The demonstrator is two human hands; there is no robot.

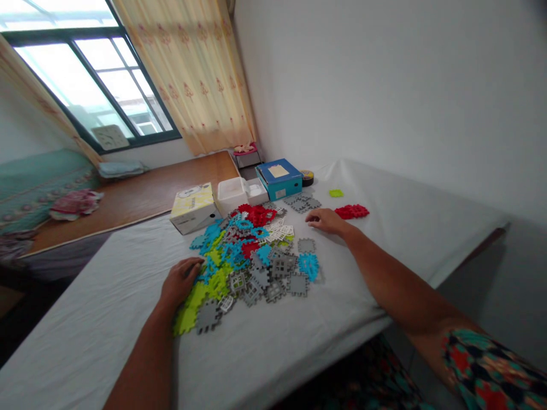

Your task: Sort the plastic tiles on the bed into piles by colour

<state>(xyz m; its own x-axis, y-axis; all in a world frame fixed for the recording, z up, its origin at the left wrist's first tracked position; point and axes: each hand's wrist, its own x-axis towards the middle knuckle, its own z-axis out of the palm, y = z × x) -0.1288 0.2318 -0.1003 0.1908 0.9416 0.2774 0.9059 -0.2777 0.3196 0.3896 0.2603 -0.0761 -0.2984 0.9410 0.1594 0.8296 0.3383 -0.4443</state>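
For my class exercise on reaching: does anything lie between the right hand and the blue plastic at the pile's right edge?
Yes: a flat grey piece lies between the right hand and the blue plastic.

Your patterned right sleeve (pixel 496 370).
Red, teal, tan and near-black patches; beyond the sleeve, your right hand (pixel 327 221) and forearm (pixel 397 287) are bare; left of the sleeve, darker clothing (pixel 376 373) has a similar print.
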